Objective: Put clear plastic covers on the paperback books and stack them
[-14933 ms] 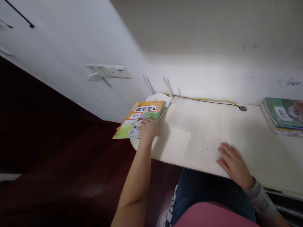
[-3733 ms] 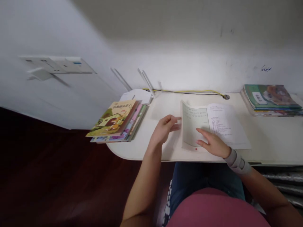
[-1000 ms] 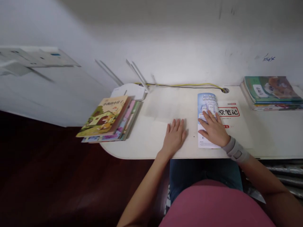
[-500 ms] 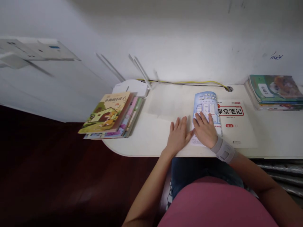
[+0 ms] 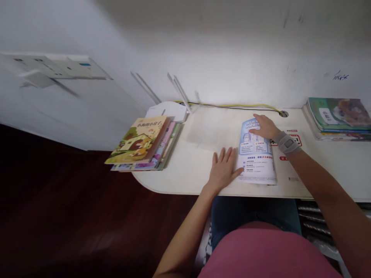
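A white book (image 5: 292,164) with red and black print lies before me. Over its left side lies a narrow blue-and-white printed page (image 5: 256,158), perhaps its flap; how it joins is hidden. Palm down on the desk, my left hand (image 5: 222,170) has its fingers spread, and its thumb reaches the page's left edge. My right hand (image 5: 264,126) rests across the page's top, fingers stretched out and thumb apart, covering some print. A grey band (image 5: 287,143) circles the right wrist, which hides part of the book's title.
A book stack (image 5: 142,143) overhangs the left desk edge, against a white router (image 5: 166,110) with antennas. Another stack (image 5: 337,117) stands at the right. Yellow and black cables (image 5: 232,105) run along the wall to a desk hole (image 5: 284,114). A plug (image 5: 37,79) sits in the wall socket.
My right hand has moved from the page's middle up to its top edge, uncovering the lower print. The left hand stays flat at the page's left side. The view has shifted slightly.
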A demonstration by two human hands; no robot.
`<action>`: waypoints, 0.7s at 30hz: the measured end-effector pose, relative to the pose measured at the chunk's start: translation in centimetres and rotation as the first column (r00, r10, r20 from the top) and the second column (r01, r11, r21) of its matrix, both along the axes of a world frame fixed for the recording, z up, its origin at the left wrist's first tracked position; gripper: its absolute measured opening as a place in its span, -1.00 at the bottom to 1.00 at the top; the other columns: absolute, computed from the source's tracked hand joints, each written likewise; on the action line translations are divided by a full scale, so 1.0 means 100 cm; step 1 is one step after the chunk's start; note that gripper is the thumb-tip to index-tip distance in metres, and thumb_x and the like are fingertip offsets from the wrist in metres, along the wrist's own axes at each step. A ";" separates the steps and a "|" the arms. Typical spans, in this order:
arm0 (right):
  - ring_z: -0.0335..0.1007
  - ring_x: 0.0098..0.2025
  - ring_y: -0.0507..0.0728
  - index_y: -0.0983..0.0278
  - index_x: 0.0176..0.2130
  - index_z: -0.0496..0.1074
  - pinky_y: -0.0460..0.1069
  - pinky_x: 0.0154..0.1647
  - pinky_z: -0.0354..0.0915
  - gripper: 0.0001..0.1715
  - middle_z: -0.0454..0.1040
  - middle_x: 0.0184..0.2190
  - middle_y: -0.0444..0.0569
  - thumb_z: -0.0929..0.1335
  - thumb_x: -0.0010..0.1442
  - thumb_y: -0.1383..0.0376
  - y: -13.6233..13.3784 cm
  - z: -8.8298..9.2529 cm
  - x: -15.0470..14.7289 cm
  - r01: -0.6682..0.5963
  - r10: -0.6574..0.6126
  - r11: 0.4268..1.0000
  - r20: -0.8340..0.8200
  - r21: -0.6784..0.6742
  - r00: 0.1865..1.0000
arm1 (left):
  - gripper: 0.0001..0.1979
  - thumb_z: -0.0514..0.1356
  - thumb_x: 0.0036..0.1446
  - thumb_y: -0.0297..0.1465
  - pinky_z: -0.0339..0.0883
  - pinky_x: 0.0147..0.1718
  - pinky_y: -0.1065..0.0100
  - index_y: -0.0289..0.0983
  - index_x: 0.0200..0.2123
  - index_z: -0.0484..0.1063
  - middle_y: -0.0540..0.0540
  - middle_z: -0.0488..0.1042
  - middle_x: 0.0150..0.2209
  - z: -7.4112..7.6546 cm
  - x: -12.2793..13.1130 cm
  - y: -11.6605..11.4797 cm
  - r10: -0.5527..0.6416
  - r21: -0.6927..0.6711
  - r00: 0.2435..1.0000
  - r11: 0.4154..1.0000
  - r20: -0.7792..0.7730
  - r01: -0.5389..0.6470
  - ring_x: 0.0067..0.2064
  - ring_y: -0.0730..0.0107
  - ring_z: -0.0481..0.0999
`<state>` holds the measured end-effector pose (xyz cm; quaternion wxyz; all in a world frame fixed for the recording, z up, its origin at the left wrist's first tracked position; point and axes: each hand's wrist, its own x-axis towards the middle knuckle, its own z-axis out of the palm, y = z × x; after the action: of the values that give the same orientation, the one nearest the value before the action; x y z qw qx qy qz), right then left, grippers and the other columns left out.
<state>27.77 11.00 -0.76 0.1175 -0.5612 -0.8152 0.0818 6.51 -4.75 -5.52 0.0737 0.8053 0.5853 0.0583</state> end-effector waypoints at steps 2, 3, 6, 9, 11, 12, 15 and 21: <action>0.18 0.09 0.34 0.35 0.20 0.17 0.21 0.10 0.10 -0.18 0.28 0.07 0.22 0.36 0.04 0.07 0.003 -0.007 0.000 0.024 -0.024 1.000 -0.001 0.008 1.000 | -0.23 -0.03 0.19 0.01 -0.18 0.22 -0.16 -0.30 0.32 -0.13 -0.24 0.00 0.32 0.000 0.000 0.000 -0.002 0.004 1.000 1.000 -0.002 0.002 0.34 -0.07 -0.12; 0.19 0.07 0.35 0.34 0.17 0.21 0.20 0.09 0.12 -0.21 0.29 0.05 0.21 0.37 0.03 0.08 0.002 -0.011 -0.001 0.050 -0.050 0.998 0.000 0.025 0.999 | -0.23 -0.03 0.19 0.01 -0.19 0.22 -0.16 -0.30 0.32 -0.13 -0.24 0.00 0.32 -0.001 0.000 0.000 -0.003 0.009 1.000 1.000 -0.002 0.003 0.34 -0.07 -0.12; 0.17 0.06 0.35 0.30 0.08 0.32 0.19 0.05 0.14 -0.34 0.28 0.02 0.19 0.38 0.01 0.12 -0.004 -0.017 -0.004 0.100 -0.101 0.993 0.004 0.066 0.995 | -0.22 -0.06 0.19 0.02 -0.20 0.22 -0.16 -0.31 0.32 -0.14 -0.24 -0.01 0.32 -0.002 0.001 0.000 0.006 0.024 1.000 1.000 -0.005 -0.006 0.34 -0.08 -0.12; 0.16 0.04 0.34 0.29 -0.01 0.39 0.18 0.03 0.14 -0.45 0.28 0.00 0.18 0.38 0.00 0.15 -0.006 -0.019 -0.008 0.106 -0.107 0.990 0.003 0.089 0.994 | -0.19 -0.09 0.18 0.07 -0.18 0.22 -0.16 -0.31 0.32 -0.15 -0.24 -0.01 0.33 -0.003 0.001 0.000 0.011 0.021 1.000 1.000 -0.006 -0.011 0.34 -0.09 -0.12; 0.15 0.03 0.34 0.29 -0.05 0.40 0.18 0.02 0.13 -0.50 0.28 -0.01 0.18 0.38 0.01 0.16 -0.007 -0.018 -0.012 0.100 -0.102 0.989 0.015 0.106 0.995 | -0.17 -0.10 0.16 0.09 -0.18 0.22 -0.18 -0.30 0.33 -0.18 -0.26 -0.01 0.32 -0.004 0.000 0.000 0.010 0.023 1.000 1.000 0.000 -0.010 0.34 -0.09 -0.13; 0.15 0.02 0.33 0.29 -0.06 0.41 0.18 0.02 0.12 -0.51 0.28 -0.01 0.17 0.38 0.01 0.16 -0.008 -0.017 -0.014 0.093 -0.097 0.989 0.029 0.111 0.995 | -0.16 -0.11 0.15 0.10 -0.18 0.21 -0.18 -0.30 0.33 -0.19 -0.27 -0.01 0.32 -0.004 0.000 0.000 0.009 0.025 1.000 1.000 0.004 -0.009 0.34 -0.09 -0.14; 0.15 0.02 0.32 0.31 -0.07 0.41 0.17 0.03 0.10 -0.54 0.28 0.00 0.17 0.36 0.03 0.16 -0.010 -0.014 -0.020 0.075 -0.084 0.992 0.085 0.100 0.993 | -0.13 -0.11 0.14 0.12 -0.18 0.21 -0.19 -0.31 0.33 -0.22 -0.28 0.00 0.32 -0.005 0.000 0.000 0.006 0.029 1.000 1.000 0.010 -0.006 0.34 -0.10 -0.15; 0.14 0.02 0.32 0.33 -0.07 0.41 0.16 0.03 0.07 -0.54 0.28 -0.01 0.19 0.36 0.04 0.17 -0.011 -0.012 -0.023 0.064 -0.075 0.994 0.138 0.086 0.988 | -0.14 -0.10 0.15 0.10 -0.17 0.20 -0.20 -0.30 0.34 -0.25 -0.29 0.01 0.32 -0.005 0.000 0.000 0.004 0.030 1.000 1.000 0.008 -0.004 0.34 -0.11 -0.13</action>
<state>25.43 9.86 -1.92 0.0851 -0.5885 -0.8040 0.0044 6.54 -4.73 -6.04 0.0638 0.8050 0.5856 0.0704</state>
